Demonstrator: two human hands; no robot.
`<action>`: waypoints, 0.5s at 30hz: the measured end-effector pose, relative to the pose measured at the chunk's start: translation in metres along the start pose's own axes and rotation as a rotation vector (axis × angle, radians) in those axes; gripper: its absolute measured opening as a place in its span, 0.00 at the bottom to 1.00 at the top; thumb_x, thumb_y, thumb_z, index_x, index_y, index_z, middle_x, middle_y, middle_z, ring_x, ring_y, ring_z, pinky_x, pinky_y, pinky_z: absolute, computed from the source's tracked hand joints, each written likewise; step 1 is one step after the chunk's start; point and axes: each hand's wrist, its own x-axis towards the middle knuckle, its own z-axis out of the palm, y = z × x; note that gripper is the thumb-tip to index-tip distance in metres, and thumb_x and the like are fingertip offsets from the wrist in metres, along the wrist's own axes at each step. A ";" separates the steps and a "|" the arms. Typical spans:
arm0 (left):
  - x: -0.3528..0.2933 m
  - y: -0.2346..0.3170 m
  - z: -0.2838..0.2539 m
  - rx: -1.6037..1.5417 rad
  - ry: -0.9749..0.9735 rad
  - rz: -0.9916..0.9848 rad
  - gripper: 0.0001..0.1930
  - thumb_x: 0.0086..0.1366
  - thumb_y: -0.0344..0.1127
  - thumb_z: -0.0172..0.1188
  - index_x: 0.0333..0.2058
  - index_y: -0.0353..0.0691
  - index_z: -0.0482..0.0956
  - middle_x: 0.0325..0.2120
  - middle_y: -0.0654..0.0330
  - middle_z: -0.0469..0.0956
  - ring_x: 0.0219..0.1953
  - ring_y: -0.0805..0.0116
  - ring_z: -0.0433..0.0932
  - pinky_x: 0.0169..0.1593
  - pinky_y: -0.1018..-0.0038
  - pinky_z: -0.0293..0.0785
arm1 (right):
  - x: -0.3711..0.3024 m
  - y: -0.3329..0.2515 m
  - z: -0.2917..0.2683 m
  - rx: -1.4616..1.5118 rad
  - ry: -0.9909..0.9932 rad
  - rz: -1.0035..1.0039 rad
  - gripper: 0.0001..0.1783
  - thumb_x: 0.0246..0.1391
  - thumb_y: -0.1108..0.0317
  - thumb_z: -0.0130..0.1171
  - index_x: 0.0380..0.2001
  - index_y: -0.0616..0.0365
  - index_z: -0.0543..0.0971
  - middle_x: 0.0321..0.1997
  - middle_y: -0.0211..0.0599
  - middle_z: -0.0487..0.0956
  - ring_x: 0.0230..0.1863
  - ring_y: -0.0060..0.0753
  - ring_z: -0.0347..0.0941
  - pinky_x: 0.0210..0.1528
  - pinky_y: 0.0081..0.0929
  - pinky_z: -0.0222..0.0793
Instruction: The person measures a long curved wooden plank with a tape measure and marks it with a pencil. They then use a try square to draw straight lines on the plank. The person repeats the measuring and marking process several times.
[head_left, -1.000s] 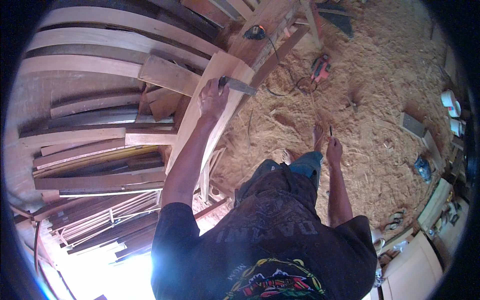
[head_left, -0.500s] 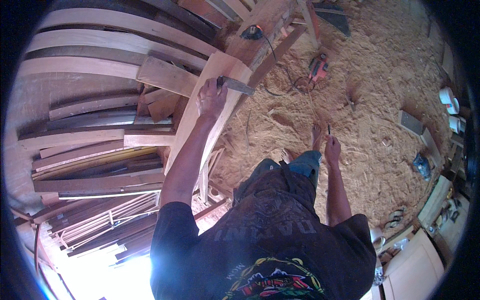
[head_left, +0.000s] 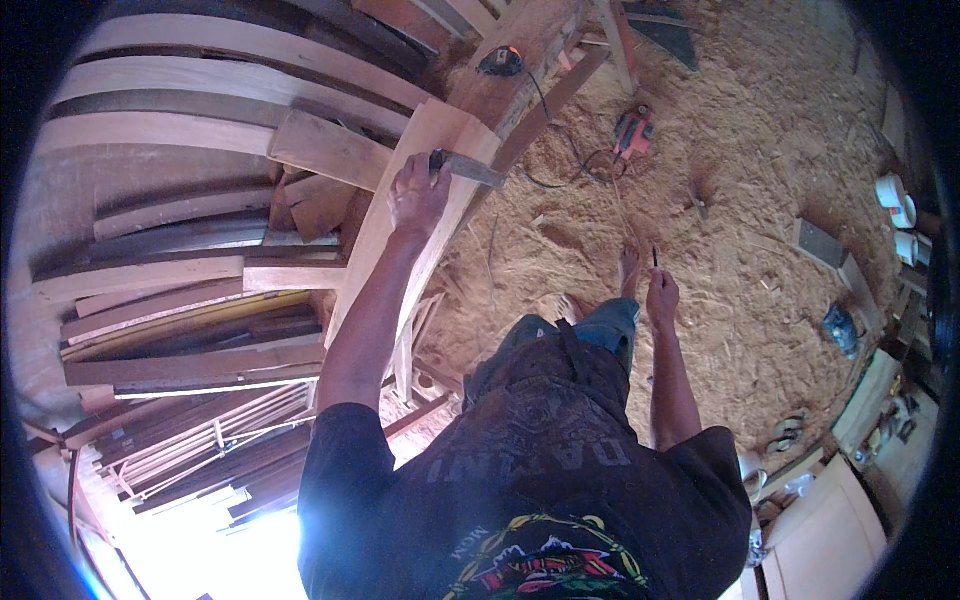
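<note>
A pale wooden board (head_left: 378, 255) lies lengthwise over the wood at my left. My left hand (head_left: 417, 203) rests on this board with its fingers closed on the dark stock of a try square (head_left: 472, 169). The square's flat metal blade lies across the board's face and reaches its right edge. Out to the right, apart from the board and over the sawdust floor, my right hand (head_left: 663, 300) is closed on a thin dark pencil-like stick (head_left: 655, 258) that points away from me. I cannot make out its exact kind.
A thick beam (head_left: 470, 88) runs beyond the board, with a dark orange-marked tool (head_left: 500, 61) on it. A red power tool (head_left: 632, 133) with a cord lies in the sawdust (head_left: 740, 290). Stacked planks (head_left: 190, 85) fill the left. White buckets (head_left: 889, 190) stand far right.
</note>
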 end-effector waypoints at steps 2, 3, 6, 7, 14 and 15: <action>-0.001 0.002 -0.001 -0.002 0.008 -0.018 0.21 0.71 0.53 0.58 0.53 0.45 0.74 0.48 0.51 0.79 0.53 0.44 0.79 0.57 0.47 0.73 | -0.001 -0.005 0.001 0.071 -0.003 -0.037 0.22 0.71 0.53 0.54 0.41 0.65 0.84 0.29 0.37 0.81 0.31 0.34 0.74 0.37 0.38 0.68; -0.001 0.003 -0.002 -0.008 0.006 -0.017 0.21 0.71 0.53 0.58 0.53 0.45 0.74 0.48 0.51 0.79 0.53 0.45 0.79 0.57 0.47 0.73 | -0.001 -0.009 0.001 0.027 -0.011 -0.034 0.23 0.70 0.53 0.54 0.43 0.64 0.84 0.33 0.43 0.83 0.36 0.40 0.77 0.41 0.40 0.71; -0.003 0.006 -0.003 -0.012 0.006 -0.023 0.21 0.71 0.54 0.57 0.52 0.45 0.74 0.49 0.52 0.78 0.53 0.45 0.78 0.57 0.47 0.73 | 0.002 -0.026 0.004 -0.090 -0.045 -0.029 0.24 0.68 0.50 0.54 0.46 0.63 0.85 0.41 0.55 0.86 0.45 0.53 0.83 0.50 0.44 0.75; -0.004 0.006 -0.004 -0.004 0.009 -0.029 0.21 0.71 0.54 0.57 0.52 0.45 0.74 0.49 0.52 0.78 0.54 0.45 0.78 0.58 0.47 0.73 | 0.004 -0.032 0.004 -0.117 -0.063 -0.030 0.25 0.68 0.50 0.54 0.46 0.62 0.85 0.41 0.55 0.86 0.45 0.54 0.83 0.50 0.44 0.75; -0.001 0.007 -0.006 -0.002 -0.036 -0.041 0.21 0.71 0.54 0.57 0.53 0.46 0.74 0.50 0.53 0.78 0.54 0.43 0.77 0.59 0.47 0.72 | 0.013 -0.057 0.009 -0.074 -0.144 -0.018 0.25 0.67 0.48 0.55 0.47 0.60 0.85 0.40 0.56 0.85 0.45 0.58 0.82 0.49 0.46 0.74; -0.002 0.007 -0.006 -0.002 -0.027 -0.038 0.21 0.71 0.54 0.57 0.53 0.45 0.74 0.50 0.53 0.78 0.54 0.43 0.78 0.58 0.47 0.73 | 0.015 -0.056 0.010 -0.083 -0.147 -0.004 0.25 0.67 0.48 0.55 0.47 0.60 0.85 0.40 0.55 0.86 0.45 0.58 0.82 0.49 0.47 0.74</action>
